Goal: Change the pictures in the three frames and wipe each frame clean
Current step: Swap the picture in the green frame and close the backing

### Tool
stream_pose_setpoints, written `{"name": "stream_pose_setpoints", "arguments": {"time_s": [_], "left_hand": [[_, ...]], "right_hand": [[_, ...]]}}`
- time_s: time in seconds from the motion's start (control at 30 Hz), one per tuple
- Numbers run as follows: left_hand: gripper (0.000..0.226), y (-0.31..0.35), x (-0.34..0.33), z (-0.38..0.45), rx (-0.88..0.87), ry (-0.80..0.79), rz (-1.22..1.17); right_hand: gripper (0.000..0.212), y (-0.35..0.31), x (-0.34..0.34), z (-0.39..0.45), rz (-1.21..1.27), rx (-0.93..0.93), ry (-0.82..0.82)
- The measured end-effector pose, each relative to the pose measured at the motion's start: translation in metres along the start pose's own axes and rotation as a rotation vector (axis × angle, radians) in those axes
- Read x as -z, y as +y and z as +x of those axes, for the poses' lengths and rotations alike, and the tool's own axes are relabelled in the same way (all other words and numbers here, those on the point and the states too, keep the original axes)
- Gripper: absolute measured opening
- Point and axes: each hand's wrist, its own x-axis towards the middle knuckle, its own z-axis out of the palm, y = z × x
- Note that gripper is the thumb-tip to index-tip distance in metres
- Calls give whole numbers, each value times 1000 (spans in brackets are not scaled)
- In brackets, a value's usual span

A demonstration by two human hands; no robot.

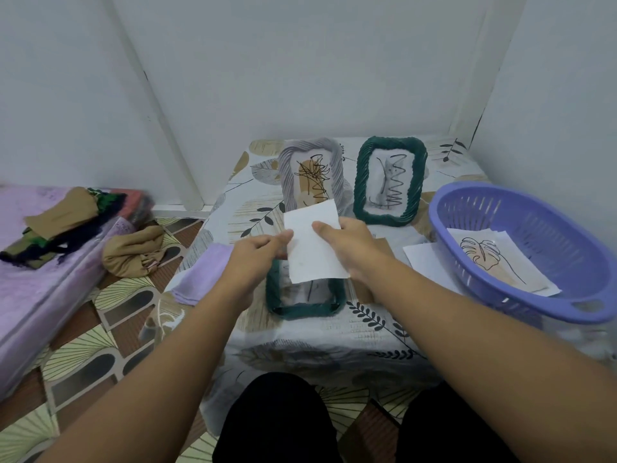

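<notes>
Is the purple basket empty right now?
No, the purple basket has picture sheets lying in it, the top one showing a line-drawn leaf.

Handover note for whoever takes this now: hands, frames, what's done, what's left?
Left hand and right hand both pinch a white sheet above the green frame lying flat.
Grey frame and second green frame stand upright at the back, each showing a drawing.
Spare prints sit in the purple basket; purple cloth lies left.
Done: cannot tell.
Left: finish the flat frame, wipe it.
</notes>
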Motion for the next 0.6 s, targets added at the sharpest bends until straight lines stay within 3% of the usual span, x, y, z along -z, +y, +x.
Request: {"name": "stream_pose_setpoints", "arguments": {"time_s": [0.17,0.3,0.6], "left_hand": [[23,-12,13,10,16,24,-26],[21,-24,27,15,33,30,-16],[23,-33,22,13,-40,35,189]], "right_hand": [[17,6,-3,-3,-49,0,-53],[6,12,9,-6,-224,51,-136],[25,31,18,-4,-589,95,-116]]}}
